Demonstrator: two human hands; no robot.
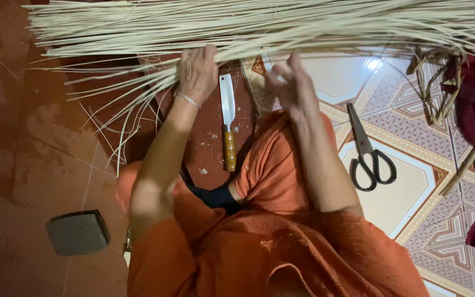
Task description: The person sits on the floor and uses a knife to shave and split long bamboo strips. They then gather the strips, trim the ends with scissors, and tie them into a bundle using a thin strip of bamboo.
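A long bundle of pale reeds [259, 25] lies crosswise above the person's lap. The left hand [197, 71] rests against its lower edge, fingers curled into the strands, seemingly gripping some. The right hand [290, 82] is loosely open, fingertips brushing the reeds. Between the hands, on the dark red floor [23, 137], lies a wooden-handled knife [227, 129]; black scissors [366, 151] sit right of it on patterned tiles [413, 181].
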